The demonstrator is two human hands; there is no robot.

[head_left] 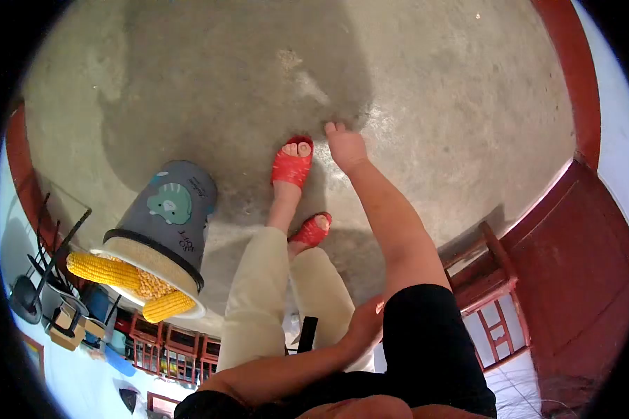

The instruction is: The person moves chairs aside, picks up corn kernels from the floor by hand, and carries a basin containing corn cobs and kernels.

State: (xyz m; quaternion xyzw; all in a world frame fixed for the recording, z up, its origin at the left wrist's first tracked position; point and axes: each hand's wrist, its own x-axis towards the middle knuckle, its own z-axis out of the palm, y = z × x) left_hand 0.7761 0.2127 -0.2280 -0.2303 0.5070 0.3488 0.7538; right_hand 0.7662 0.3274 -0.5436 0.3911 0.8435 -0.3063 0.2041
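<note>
My right hand [346, 145] reaches out over the concrete floor [433, 91], with two short fingertips slightly apart and no object visible in it. My left hand [365, 322] is close to my body beside the black sleeve; its fingers are mostly hidden. To the left stands a grey bin [182, 199] with a green animal picture. At its top, a pale container [198, 311] holds loose yellow kernels [150, 285]. A yellow corn cob [105, 271] sticks out over the rim, and another cob [169, 306] lies nearby. Neither hand touches them.
My feet wear red slippers [291, 167]. A reddish wooden stool or chair [500, 269] stands at the right, beside a dark red door or panel [573, 279]. Black-framed items, a cardboard box [66, 335] and red wooden furniture [178, 349] are at the lower left.
</note>
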